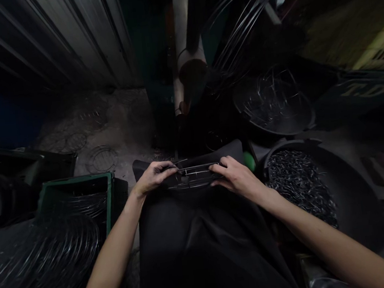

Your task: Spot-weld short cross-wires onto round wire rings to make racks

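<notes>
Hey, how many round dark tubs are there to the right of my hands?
2. The nearer tub, right of your right hand, holds small metal pieces; the farther tub, just ahead of it, holds loose wire. More may be hidden in the dark.

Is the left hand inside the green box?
No, the left hand pinches the wire piece in front of the body, away from the green box.

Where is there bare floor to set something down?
The barest patch of floor lies between the corrugated wall and the wire ring. Crowded: the green crate with curved wires, the round bin of metal bits, and around the held wire piece.
</notes>
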Tool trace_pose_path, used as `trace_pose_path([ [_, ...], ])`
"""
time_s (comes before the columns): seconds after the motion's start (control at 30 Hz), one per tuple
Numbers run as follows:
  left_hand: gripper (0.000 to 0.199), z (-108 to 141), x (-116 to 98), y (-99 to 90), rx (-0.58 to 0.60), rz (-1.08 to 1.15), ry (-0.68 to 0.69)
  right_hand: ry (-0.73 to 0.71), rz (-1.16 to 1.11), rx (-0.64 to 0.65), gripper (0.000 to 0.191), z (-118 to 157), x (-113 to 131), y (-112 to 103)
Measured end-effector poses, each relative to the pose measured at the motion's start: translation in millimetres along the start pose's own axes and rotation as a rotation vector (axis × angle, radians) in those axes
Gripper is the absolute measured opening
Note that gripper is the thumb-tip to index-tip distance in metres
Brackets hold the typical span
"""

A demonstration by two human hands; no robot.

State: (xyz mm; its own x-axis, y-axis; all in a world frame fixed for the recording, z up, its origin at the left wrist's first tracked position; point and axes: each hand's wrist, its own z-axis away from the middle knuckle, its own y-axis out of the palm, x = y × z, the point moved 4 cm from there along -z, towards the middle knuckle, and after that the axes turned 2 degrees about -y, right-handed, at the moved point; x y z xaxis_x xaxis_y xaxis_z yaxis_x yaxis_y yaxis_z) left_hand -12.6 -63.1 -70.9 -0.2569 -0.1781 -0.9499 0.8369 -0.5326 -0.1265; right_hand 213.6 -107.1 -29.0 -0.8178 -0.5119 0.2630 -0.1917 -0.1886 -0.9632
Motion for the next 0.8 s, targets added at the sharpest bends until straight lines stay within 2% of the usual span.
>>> trace_pose_path([
  [0.13,0.03,0,0,-2.8,-0.024,-0.042,0.032,-0.018,-0.093,-0.04,0.032,-1,-1,-2],
  [0.2,0.031,1,0,-5.5,-0.044,-0.083,0.062,0.007,-0.215,-0.125,0.043,2,-7,-6],
  [0.27,0.031,4,1,-9.7,-0.055,-0.134,0.082,0.095,-0.333,-0.23,0.052,8,-17,-10],
  [0.33,0.031,9,-2,-14.7,-0.042,-0.202,0.11,0.178,-0.398,-0.249,0.044,15,-26,-8],
  [0.43,0.036,23,-27,-18.3,-0.042,-0.347,0.218,0.128,-0.469,-0.149,0.023,19,-28,2],
  [0.53,0.053,34,-70,-3.3,-0.123,-0.629,0.325,0.058,-0.473,-0.147,0.025,18,-22,6],
  [0.63,0.053,32,-103,28.6,-0.138,-1.056,0.326,0.074,-0.343,-0.181,0.032,12,-11,1],
  [0.7,0.043,24,-112,43.2,-0.105,-1.24,0.309,0.063,-0.226,-0.188,0.033,7,-2,-6],
  [0.8,0.026,15,-111,44.1,-0.075,-1.348,0.287,0.031,-0.136,-0.229,0.03,-3,11,-18],
])
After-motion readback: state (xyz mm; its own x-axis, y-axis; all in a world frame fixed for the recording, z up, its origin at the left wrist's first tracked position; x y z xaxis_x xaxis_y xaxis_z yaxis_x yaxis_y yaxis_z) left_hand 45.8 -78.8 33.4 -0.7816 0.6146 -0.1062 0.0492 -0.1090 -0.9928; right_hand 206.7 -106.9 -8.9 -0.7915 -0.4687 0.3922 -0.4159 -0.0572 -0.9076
